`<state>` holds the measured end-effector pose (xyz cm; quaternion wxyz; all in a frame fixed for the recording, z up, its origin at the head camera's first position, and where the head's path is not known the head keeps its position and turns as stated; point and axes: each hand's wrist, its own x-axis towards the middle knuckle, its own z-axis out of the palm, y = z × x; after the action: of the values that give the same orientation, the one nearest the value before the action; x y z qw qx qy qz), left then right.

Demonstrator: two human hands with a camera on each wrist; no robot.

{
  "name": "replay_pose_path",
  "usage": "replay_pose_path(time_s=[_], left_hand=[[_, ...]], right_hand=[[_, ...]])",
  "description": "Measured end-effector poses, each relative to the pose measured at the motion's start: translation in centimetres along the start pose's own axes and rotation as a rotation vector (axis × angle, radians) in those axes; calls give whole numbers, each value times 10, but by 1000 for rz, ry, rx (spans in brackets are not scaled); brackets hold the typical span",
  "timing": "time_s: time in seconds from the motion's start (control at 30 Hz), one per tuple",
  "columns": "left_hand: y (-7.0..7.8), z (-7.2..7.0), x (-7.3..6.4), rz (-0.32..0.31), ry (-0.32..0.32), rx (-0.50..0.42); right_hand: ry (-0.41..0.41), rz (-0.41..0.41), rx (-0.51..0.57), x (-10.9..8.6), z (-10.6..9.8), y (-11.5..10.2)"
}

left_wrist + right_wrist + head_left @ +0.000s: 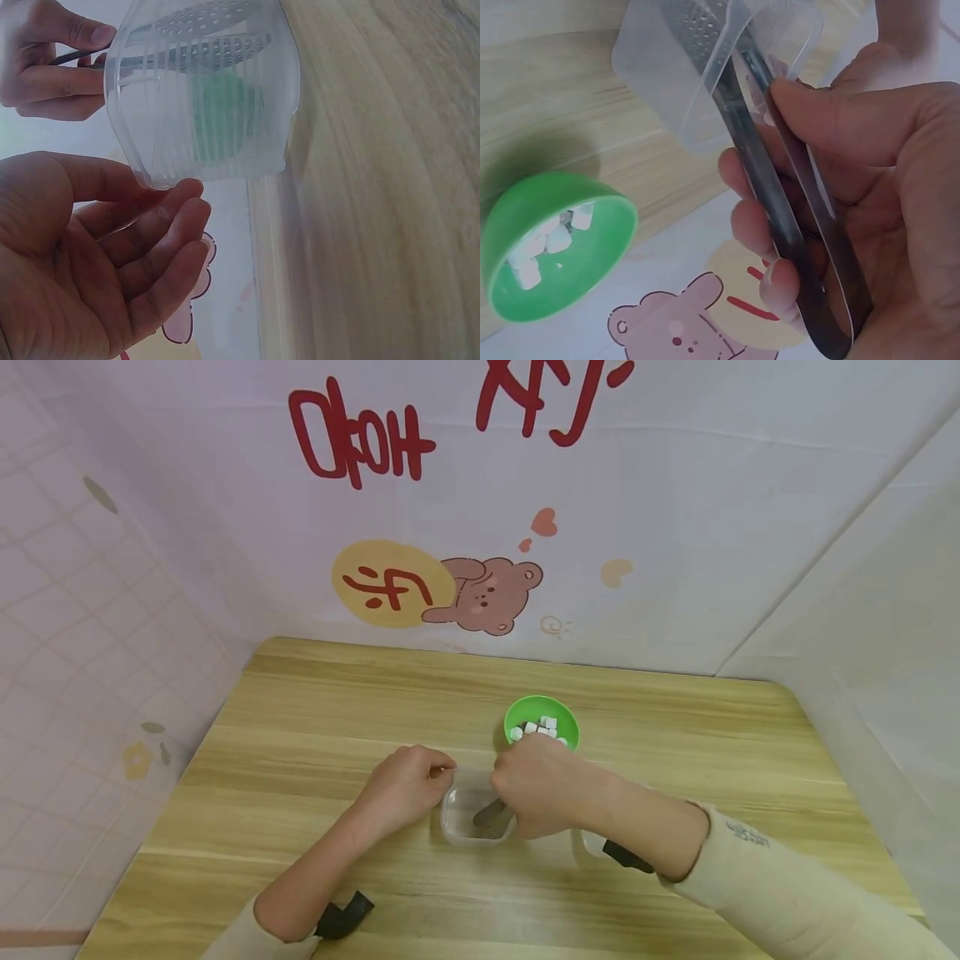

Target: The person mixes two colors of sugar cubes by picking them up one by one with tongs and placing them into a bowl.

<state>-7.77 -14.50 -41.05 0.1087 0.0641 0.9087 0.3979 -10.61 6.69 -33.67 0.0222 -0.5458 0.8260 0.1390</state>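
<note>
A clear plastic container point(468, 841) stands on the table in front of me. At its far left corner my left hand point(408, 785) pinches the rim between thumb and fingers. My right hand point(543, 785) grips metal tongs point(761, 180) by the arms. The perforated ends of the tongs reach down inside the container, their two arms a little apart, and I see nothing between them. Just beyond my right hand sits a green bowl point(525, 707) with several white cubes point(559, 238) in it. My right hand covers part of the bowl's near side in the head view.
A second clear container point(594, 843) is mostly hidden under my right forearm. Black straps point(345, 916) are on both wrists. A printed cloth point(660, 510) hangs along the table's far edge, with more cloth at both sides.
</note>
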Motion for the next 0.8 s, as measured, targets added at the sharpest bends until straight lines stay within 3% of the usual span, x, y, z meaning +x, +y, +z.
replay_pose_path(time_s=[0.17,0.5,0.8], left_hand=[[0,0,0,5,6,14],[0,1,-2,4,16,35],[2,1,-2,-3,18,34]], right_hand=[[55,-1,69,-8,5,7],[243,28,331,-31,23,23],[421,111,498,-64,28,38]])
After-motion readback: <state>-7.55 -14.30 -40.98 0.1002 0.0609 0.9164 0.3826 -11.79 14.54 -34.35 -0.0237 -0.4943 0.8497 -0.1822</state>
